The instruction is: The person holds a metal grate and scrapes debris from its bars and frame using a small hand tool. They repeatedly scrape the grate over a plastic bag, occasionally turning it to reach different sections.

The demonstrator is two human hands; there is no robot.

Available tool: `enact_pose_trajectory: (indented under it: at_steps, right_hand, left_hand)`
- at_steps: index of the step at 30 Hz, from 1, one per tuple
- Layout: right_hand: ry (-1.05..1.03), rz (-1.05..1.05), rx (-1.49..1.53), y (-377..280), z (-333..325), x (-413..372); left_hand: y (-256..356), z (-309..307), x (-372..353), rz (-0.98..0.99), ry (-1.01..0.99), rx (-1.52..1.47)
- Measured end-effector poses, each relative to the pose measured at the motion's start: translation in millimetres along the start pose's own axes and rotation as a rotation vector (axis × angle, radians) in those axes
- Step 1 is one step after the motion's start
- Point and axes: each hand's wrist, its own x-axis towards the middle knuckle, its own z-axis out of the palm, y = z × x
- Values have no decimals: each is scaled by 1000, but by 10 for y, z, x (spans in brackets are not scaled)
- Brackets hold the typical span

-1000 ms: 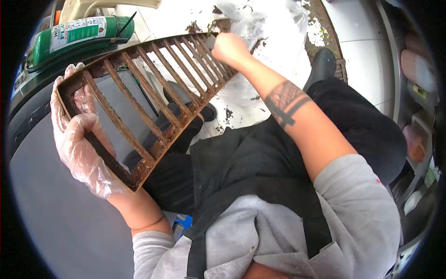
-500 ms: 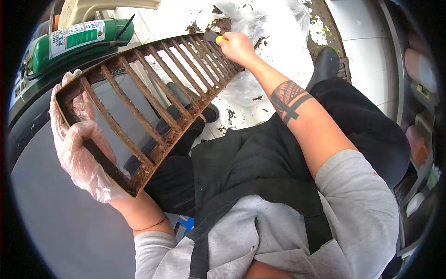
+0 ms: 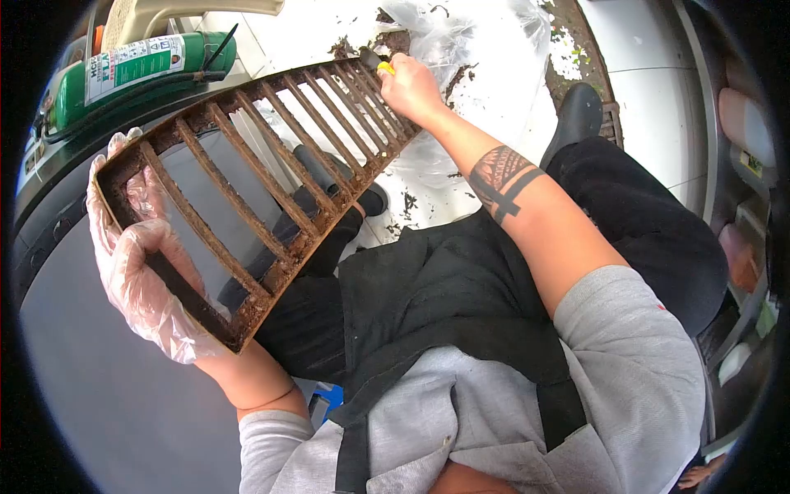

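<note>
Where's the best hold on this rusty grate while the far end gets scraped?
The near end rail of the rusty grate, from its left edge, where the gloved left hand grips: open slots let fingers wrap it, clear of the scraper.

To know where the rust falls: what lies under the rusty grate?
Between the grate bars show a black trouser leg, white floor with crumbs and a clear plastic bag. The right hand and scraper hide the far corner.

The metal grate (image 3: 271,177) is rough and rusted; the left hand (image 3: 144,272) wears a thin, glossy clear plastic glove.
</note>
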Motion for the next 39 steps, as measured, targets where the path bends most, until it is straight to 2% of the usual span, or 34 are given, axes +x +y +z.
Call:
enact_pose_trajectory:
  at_steps: [6,10,16,22,24,34,39]
  right_hand:
    - [-96,31,47,16,-52,54]
    - [-58,66,74,-34,-40,3]
    - [-90,88,53,-62,2,6]
    - [-119,179,211,14,52,9]
    - [-127,194,247,52,70,35]
    - [-188,119,255,42,-47,120]
    - [-333,-45,124,-24,-409,346]
  left_hand:
    - [12,20,-8,1,0,-57]
    - [68,100,-99,5,56,24]
    - [14,5,-83,48,-37,54]
    - [0,-17,-54,58,-63,-24]
    - [47,69,-74,24,31,-50]
    - [99,151,-108,34,45,-54]
    - [125,202,-137,55,79,39]
